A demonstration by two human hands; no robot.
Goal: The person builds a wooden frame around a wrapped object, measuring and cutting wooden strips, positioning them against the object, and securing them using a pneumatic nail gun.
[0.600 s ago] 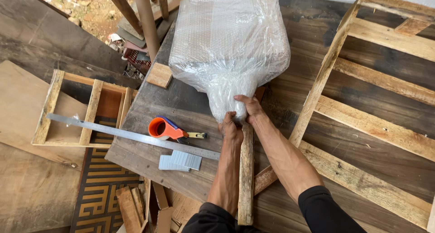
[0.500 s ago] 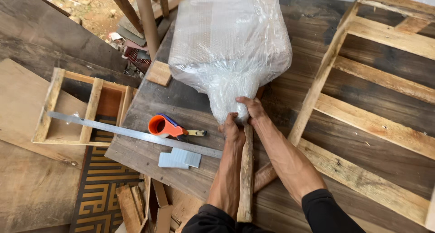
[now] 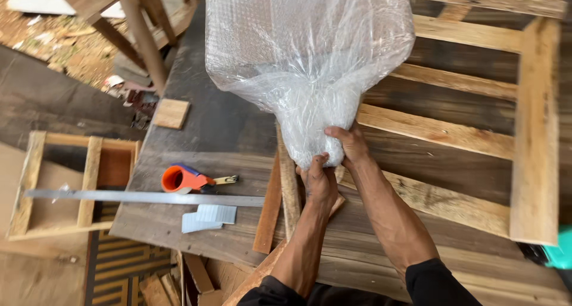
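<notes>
Hands: left hand [image 3: 319, 180] and right hand [image 3: 351, 144] clench the clear bubble-wrapped bundle [image 3: 307, 50] at its gathered neck, near the table [image 3: 196, 234] edge.

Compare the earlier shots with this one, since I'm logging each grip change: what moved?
The left hand slid up the stick to the gathered neck of the bubble-wrapped bundle and now grips it beside the right hand. The right hand kept its hold on the neck. The tape dispenser, metal ruler and wooden frame lie as before.
</notes>
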